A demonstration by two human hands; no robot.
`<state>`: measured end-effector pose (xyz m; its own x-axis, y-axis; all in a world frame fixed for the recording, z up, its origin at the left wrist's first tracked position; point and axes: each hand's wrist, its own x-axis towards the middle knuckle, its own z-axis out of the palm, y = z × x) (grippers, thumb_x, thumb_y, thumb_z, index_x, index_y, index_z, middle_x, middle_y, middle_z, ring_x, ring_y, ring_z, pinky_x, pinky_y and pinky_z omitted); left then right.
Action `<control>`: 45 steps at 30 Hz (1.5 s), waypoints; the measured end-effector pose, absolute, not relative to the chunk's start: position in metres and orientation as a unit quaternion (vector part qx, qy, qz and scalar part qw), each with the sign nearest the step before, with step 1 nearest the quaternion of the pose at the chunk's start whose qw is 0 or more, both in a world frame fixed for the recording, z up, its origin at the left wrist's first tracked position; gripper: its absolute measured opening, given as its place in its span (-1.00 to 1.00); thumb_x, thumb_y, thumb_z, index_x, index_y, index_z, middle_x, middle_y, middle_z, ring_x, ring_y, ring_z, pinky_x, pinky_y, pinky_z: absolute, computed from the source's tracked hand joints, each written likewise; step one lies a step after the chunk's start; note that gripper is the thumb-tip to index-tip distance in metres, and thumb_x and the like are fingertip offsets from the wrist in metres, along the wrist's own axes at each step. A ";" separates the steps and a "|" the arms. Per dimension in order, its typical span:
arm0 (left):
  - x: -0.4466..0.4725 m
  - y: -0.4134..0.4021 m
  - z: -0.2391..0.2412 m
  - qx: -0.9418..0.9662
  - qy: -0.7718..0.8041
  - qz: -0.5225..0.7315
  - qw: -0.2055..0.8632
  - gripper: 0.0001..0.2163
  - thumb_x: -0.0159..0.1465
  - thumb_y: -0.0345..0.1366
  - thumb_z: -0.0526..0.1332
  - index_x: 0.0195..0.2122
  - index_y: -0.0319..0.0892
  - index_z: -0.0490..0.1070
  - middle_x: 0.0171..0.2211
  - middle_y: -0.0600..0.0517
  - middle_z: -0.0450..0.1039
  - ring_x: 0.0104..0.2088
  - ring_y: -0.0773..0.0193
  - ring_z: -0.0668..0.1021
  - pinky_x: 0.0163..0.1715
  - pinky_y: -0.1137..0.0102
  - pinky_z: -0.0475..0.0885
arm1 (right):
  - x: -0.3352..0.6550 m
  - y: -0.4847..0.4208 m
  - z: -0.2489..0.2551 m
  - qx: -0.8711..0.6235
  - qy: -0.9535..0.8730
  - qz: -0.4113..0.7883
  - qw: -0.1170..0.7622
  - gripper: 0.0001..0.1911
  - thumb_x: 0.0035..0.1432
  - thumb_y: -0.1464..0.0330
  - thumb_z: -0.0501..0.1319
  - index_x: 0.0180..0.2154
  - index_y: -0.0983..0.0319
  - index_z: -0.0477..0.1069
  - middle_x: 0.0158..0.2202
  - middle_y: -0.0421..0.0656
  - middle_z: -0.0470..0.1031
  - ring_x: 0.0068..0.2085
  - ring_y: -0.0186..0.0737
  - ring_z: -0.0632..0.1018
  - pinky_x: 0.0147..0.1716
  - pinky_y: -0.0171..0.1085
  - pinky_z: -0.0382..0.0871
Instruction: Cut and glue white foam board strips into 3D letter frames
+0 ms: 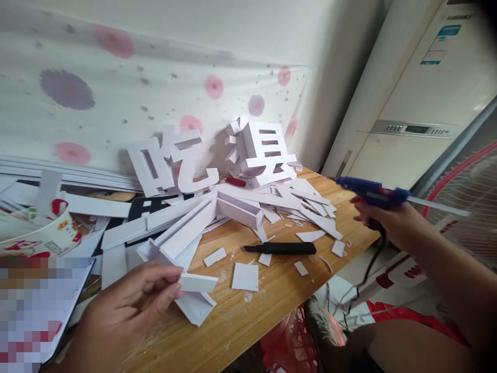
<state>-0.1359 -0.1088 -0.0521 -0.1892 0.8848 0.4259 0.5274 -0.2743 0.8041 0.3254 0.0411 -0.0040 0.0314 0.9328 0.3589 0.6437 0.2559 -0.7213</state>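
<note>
My left hand (128,305) pinches a small white foam board strip (199,283) between thumb and fingers, low over the table. Just behind and below it lies a white hollow foam board character (194,228) with upright side walls, part of it hidden by the hand. Off the table's right edge, my right hand (375,215) is wrapped round a blue hot glue gun (373,191). Its nozzle points left, a pale glue stick (438,204) sticks out of its back, and a black cord hangs down. A black utility knife (280,248) lies on the table between my hands.
Two white 3D characters (174,163) (267,150) stand against the wall. Foam board scraps (245,276) are scattered on the wooden table (279,300). A paper tub (39,233) stands at left, beside a blurred-out screen (34,311). A fan (466,181) is at right.
</note>
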 end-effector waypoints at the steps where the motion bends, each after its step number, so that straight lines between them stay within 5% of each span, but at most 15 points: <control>1: -0.133 -0.108 -0.050 0.607 0.580 0.506 0.198 -0.84 0.12 -0.22 0.33 -0.26 -0.05 0.50 -0.37 0.08 0.56 -0.39 0.32 0.59 -0.40 0.58 0.50 | 0.308 0.028 0.002 -0.553 -0.698 0.221 0.398 -0.73 0.18 0.13 0.18 -0.23 0.18 0.46 -0.50 -0.11 0.49 -0.48 -0.20 0.54 -0.38 -0.19 0.48; 3: -0.127 -0.107 -0.044 0.602 0.570 0.502 0.246 -0.87 0.12 -0.22 0.32 -0.31 -0.09 0.50 -0.42 0.07 0.55 -0.43 0.31 0.60 -0.44 0.56 0.51 | 0.271 0.001 0.008 -0.447 -0.746 0.334 0.364 -0.76 0.10 0.17 0.28 -0.24 0.16 0.48 -0.46 -0.11 0.53 -0.45 -0.18 0.56 -0.44 -0.23 0.50; 8: -0.116 -0.108 -0.033 0.593 0.542 0.538 0.255 -0.93 0.08 -0.37 0.31 -0.39 -0.17 0.47 -0.48 0.05 0.51 -0.47 0.34 0.58 -0.47 0.55 0.50 | 0.190 -0.050 0.003 -0.307 -0.823 0.395 0.269 -0.81 0.15 0.23 0.24 -0.20 0.14 0.44 -0.35 -0.15 0.53 -0.33 -0.18 0.58 -0.40 -0.25 0.55; 13: -0.113 -0.111 -0.035 0.603 0.510 0.572 0.223 -0.86 0.07 -0.49 0.28 -0.45 -0.16 0.33 -0.45 0.09 0.47 -0.42 0.38 0.55 -0.39 0.55 0.50 | 0.156 -0.059 -0.009 -0.337 -0.826 0.350 0.284 -0.62 0.07 0.21 0.30 -0.06 0.16 0.40 -0.21 -0.08 0.56 -0.27 -0.12 0.60 -0.35 -0.23 0.58; 24: -0.115 -0.114 -0.036 0.599 0.493 0.569 0.274 -0.82 0.09 -0.51 0.26 -0.49 -0.16 0.26 -0.46 0.12 0.44 -0.42 0.43 0.52 -0.42 0.59 0.44 | 0.137 -0.054 0.000 -0.284 -0.857 0.366 0.224 -0.88 0.20 0.25 0.17 -0.32 0.15 0.37 -0.36 -0.16 0.45 -0.37 -0.21 0.50 -0.38 -0.24 0.46; 28: -0.115 -0.111 -0.033 0.574 0.499 0.571 0.309 -0.83 0.08 -0.47 0.28 -0.53 -0.17 0.28 -0.50 0.12 0.42 -0.47 0.45 0.49 -0.47 0.60 0.42 | 0.140 -0.052 0.000 -0.273 -0.878 0.348 0.183 -0.96 0.17 0.36 0.17 -0.29 0.17 0.35 -0.22 -0.13 0.42 -0.26 -0.21 0.49 -0.28 -0.22 0.44; 32: -0.116 -0.110 -0.033 0.558 0.507 0.575 0.317 -0.83 0.07 -0.45 0.29 -0.55 -0.18 0.28 -0.52 0.12 0.41 -0.50 0.44 0.47 -0.50 0.59 0.40 | 0.147 -0.052 -0.003 -0.244 -0.905 0.300 0.177 -0.77 0.07 0.47 0.20 -0.19 0.15 0.35 -0.15 -0.11 0.39 -0.19 -0.19 0.48 -0.23 -0.22 0.44; 45: -0.117 -0.109 -0.035 0.604 0.494 0.571 0.253 -0.83 0.10 -0.50 0.24 -0.54 -0.16 0.27 -0.49 0.12 0.41 -0.45 0.42 0.48 -0.44 0.57 0.41 | 0.140 -0.054 -0.003 -0.257 -0.890 0.332 0.179 -0.75 0.01 0.54 0.19 -0.25 0.15 0.36 -0.20 -0.14 0.41 -0.26 -0.23 0.48 -0.28 -0.29 0.44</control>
